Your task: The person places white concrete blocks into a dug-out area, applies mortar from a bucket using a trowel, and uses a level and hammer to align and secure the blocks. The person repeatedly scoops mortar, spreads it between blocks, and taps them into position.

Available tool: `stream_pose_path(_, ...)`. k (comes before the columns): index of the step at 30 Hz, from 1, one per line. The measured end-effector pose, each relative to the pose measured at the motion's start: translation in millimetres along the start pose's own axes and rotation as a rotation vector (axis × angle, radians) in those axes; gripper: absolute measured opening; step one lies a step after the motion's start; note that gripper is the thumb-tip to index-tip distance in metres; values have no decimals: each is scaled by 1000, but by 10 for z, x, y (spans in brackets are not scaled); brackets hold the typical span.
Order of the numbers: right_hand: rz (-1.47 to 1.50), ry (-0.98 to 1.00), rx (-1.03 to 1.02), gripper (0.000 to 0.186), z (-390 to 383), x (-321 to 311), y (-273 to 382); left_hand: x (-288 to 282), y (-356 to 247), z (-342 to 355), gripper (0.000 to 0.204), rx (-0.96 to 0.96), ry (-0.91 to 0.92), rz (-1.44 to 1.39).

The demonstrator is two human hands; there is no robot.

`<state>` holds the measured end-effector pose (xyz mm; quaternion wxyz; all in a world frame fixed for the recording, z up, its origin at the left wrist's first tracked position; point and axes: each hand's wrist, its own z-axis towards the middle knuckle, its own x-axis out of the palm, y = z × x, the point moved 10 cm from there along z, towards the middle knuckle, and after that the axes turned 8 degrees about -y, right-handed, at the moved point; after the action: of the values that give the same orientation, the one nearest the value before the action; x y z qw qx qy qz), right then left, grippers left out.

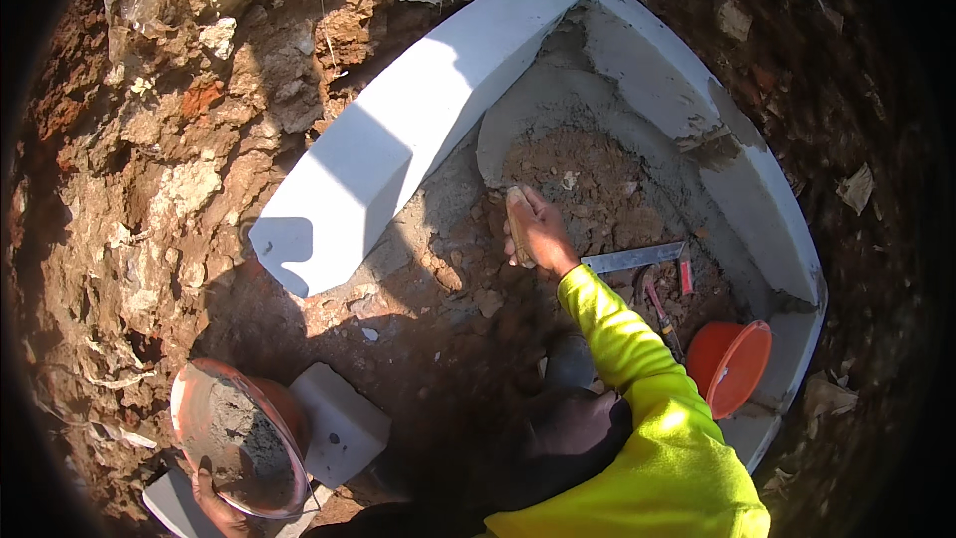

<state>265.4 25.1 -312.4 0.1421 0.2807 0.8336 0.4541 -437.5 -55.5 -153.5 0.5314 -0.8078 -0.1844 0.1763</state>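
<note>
My right hand (539, 231) is closed around the tan handle of a trowel, out over the soil inside the block enclosure. The trowel's grey blade (501, 139) seems to lie toward the mortared corner, and its edges blend with the mortar. At the lower left, my left hand (216, 506) grips the near rim of an orange bucket (283, 408), thumb over the edge. Wet grey mortar (239, 428) lies in this tilted bucket. Pale aerated-looking blocks (438, 70) form the left wall, and more blocks (762, 209) with smeared mortar joints curve along the right.
A metal try square (637, 257) with a red-marked stock lies on the soil beside a red-handled tool (655, 299). Another orange bucket (735, 369) leans by the right wall. A loose grey block (344, 425) stands beside the mortar bucket. Rough earth (149, 209) rises at the left.
</note>
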Motion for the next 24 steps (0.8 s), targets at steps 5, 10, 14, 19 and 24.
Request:
stream_pose_path(5, -83, -48, 47, 45, 73, -75, 45, 46, 24, 23, 39, -14, -85, -34)
stream_pose_path(10, 55, 172, 147, 33, -546, 648, -320, 205, -92, -63, 40, -20, -112, -50)
stream_pose_path(14, 174, 295, 150, 29, -918, 1292, -824, 0, -31, 85, 40, -23, -106, -70)
stream_pose_path(19, 181, 696, 464, 33, -1711, 1896, -1373, 29, -36, 151, 41, 13, 10, -110)
stream_pose_path(24, 270, 569, 320, 22, -1594, 1553, -1422, -288, 155, 232, 41, 41, -54, -117)
